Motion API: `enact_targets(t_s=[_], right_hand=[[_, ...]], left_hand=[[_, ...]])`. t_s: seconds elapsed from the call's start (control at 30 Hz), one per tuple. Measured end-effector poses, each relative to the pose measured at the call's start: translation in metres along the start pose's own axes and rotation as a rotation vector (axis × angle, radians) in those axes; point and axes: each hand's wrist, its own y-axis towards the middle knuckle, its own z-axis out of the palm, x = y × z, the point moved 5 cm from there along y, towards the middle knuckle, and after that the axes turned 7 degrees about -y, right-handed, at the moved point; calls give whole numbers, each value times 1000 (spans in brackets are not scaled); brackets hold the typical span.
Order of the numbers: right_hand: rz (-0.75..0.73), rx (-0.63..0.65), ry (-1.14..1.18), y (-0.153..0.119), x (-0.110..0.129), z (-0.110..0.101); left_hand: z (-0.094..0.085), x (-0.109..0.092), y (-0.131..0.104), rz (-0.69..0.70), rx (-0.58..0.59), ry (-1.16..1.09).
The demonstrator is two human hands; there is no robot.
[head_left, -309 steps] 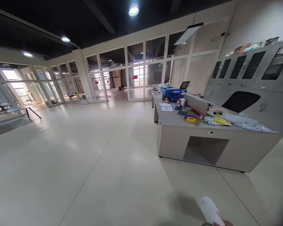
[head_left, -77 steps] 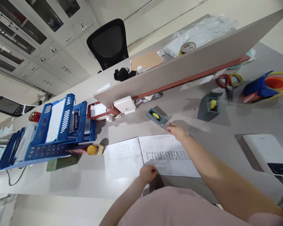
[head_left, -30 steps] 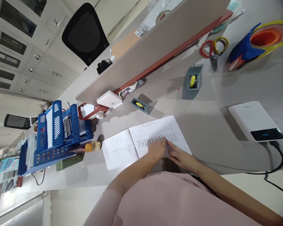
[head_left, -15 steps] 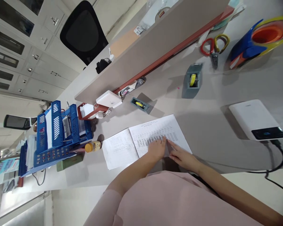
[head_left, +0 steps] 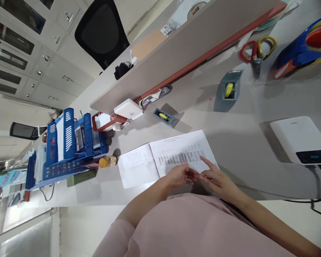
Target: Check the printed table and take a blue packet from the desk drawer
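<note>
Both my hands are on the near edge of the printed table sheet [head_left: 182, 151], which lies flat on the desk [head_left: 246, 128] right in front of me, overlapping a second sheet [head_left: 137, 169] to its left. Left hand [head_left: 179, 176]: fingers loosely spread, tips on the paper, gripping nothing. Right hand [head_left: 216, 178]: index out, pointing at the sheet's lower right corner, other fingers curled, empty.

Progress, my read: sheet is laid out and squared; nothing lifted, folded or marked yet.

Containers:
- blue file trays [head_left: 66, 146], far left: papers and booklets standing in the slots
- red tray [head_left: 101, 123]: white cards or boxes, can't tell which
- two grey tape dispensers [head_left: 228, 93] and [head_left: 164, 117]: each holds a yellow roll
</note>
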Motion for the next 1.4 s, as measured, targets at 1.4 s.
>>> enact_targets(t_s=[1.4], right_hand=[[919,-202,368,54,-42,39]], left_hand=[[-26,-83,59,293,-241,1163]])
